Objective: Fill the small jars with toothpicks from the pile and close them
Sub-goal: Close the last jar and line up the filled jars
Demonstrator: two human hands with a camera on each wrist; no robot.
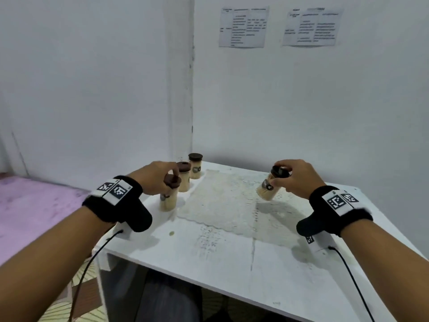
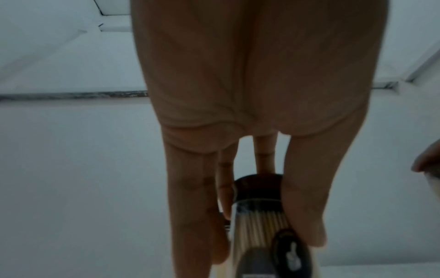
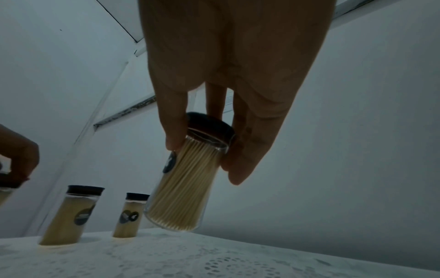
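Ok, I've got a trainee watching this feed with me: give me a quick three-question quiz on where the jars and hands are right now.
1. True or false: the jar in the right hand stands flat on the table.
2. How many lidded jars of toothpicks are in view? A) two B) three C) four
3. Fill in: the left hand's fingers hold its jar around the ____.

Key
1. False: it is lifted and tilted, held at the lid end.
2. C: one in each hand, plus two standing jars at the table's far left.
3. Lid.
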